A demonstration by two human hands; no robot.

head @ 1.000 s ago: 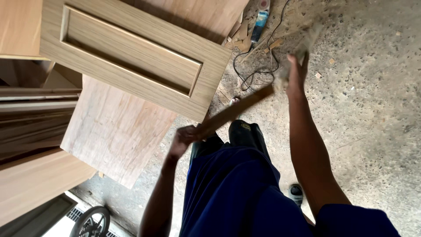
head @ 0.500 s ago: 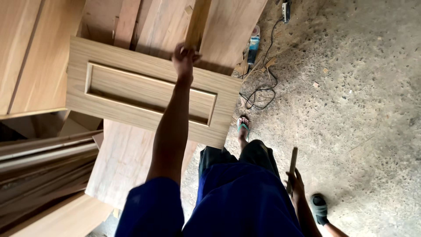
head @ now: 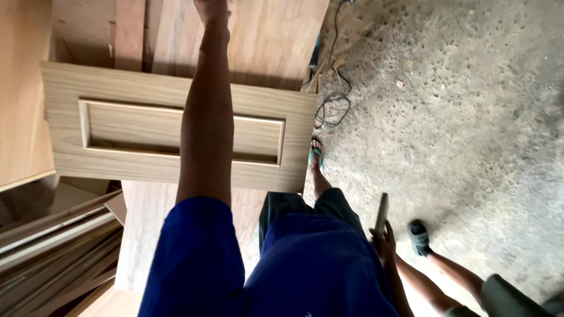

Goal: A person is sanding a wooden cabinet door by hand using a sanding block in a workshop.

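Note:
My left hand (head: 211,10) reaches far forward over a light wooden door panel (head: 117,158) with a recessed centre. It lies against the plywood sheets (head: 270,35) beyond the panel, and its fingers are cut off by the top edge of the view. My right hand (head: 385,242) hangs low beside my hip and grips a short narrow wooden strip (head: 382,212) that points forward. My blue shirt fills the bottom of the view.
Long wooden strips (head: 53,246) are stacked at the lower left. A black cable (head: 332,108) lies coiled on the rough concrete floor (head: 470,117). My feet, one in a green sandal (head: 316,154) and one in a dark sandal (head: 420,238), stand beside the panel's right end.
My left hand let go of the strip and stretched forward across the panel to the sheets beyond. My right hand dropped to my side with the strip.

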